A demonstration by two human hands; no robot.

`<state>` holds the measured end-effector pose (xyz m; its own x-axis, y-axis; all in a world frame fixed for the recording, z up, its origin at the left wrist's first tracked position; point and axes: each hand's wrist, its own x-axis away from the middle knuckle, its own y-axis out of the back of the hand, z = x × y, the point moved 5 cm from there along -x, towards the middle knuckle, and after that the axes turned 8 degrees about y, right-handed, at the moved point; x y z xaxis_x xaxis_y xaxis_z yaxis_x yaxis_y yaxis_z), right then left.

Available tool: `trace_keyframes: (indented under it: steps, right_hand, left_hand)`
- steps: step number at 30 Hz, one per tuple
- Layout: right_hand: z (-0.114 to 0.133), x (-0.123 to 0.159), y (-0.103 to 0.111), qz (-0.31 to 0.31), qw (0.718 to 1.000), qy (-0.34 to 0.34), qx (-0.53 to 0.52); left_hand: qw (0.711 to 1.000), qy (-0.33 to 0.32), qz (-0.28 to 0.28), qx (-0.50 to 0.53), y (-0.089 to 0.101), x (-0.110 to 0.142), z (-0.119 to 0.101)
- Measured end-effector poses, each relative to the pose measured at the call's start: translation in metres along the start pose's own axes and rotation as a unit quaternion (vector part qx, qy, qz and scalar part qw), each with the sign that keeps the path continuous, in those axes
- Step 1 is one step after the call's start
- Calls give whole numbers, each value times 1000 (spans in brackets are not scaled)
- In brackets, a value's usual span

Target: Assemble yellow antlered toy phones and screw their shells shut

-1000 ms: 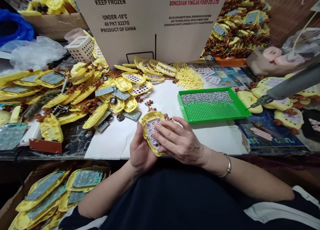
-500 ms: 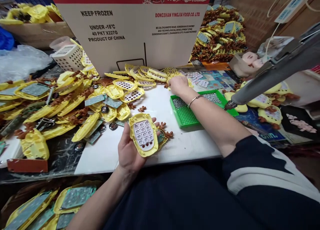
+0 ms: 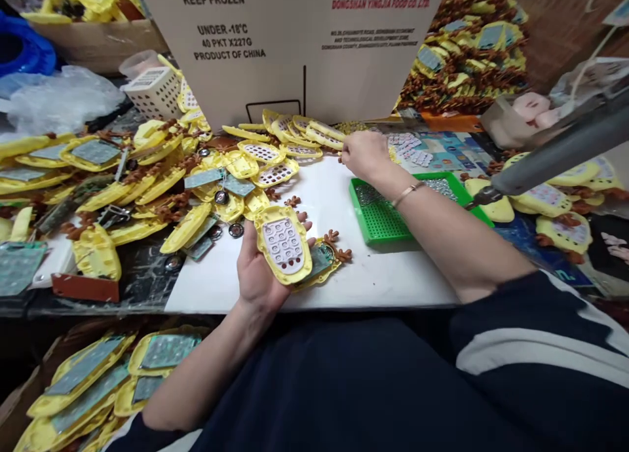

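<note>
On my open-palmed left hand (image 3: 253, 275) rests a yellow plastic toy shell (image 3: 303, 268), its inside facing up, gripped at its left edge by the thumb. A pale button pad (image 3: 282, 239) lies in it; dark reddish spots show below the pad. Beside and partly under this shell, another yellow shell with a green circuit board (image 3: 322, 259) and brown leaf-like pieces lies on the white sheet. My right hand (image 3: 366, 154) reaches over to the heap of small yellow pieces (image 3: 351, 127), fingers curled down. Its fingertips are hidden, so anything in them cannot be made out.
A green tray (image 3: 381, 229) of screws lies under my right forearm. From the right slants a grey powered screwdriver (image 3: 550, 154). Stacked yellow shells (image 3: 152, 170) crowd the left; a white carton (image 3: 295, 52) stands behind. More shells (image 3: 93, 380) fill a box below.
My right hand has left the shell and gone to the heap of yellow pieces, where it stays. The left hand keeps the shell. A shell with a circuit board now shows beside it.
</note>
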<state>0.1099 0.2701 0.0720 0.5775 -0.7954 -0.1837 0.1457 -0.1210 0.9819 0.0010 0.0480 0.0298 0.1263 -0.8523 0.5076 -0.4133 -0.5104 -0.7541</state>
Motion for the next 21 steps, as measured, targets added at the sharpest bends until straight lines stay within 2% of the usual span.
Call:
trace_keyframes:
  steps: [1,2,3,5,6,7,10,16,19,21]
  right_hand:
    - [13,16,8,-25,999,30,-17]
    - [30,35,18,-79,989,104,-69]
    - [48,57,27,-130,966,187,-121]
    - [81,105,39,-216,903,334,-164]
    - [93,127,40,-255,875,382,-152]
    - [103,144,38,-268,864,409,-125]
    - [118,172,28,-284,853,432,-74]
    - [116,180,25,-285,831,473,-64]
    - [118,184,26,-274,834,473,-78]
    - [122,187,25,-268,845,458,-64]
  left_hand:
    - [1000,-2,0,0,0,-2,0]
    - [1000,-3,2,1,0,-4,1]
    - [1000,-5,8,3,0,-6,1]
    - [1000,-9,25,9,-3,-9,4]
    - [999,-7,31,12,-5,-9,6]
    - [999,-4,32,14,-7,-10,9]
    - [1000,6,14,16,-11,-7,15]
    - [1000,1,8,1,-10,0,20]
    - [1000,-6,13,-4,-7,0,20]
    - [1000,-15,10,0,-4,-1,20]
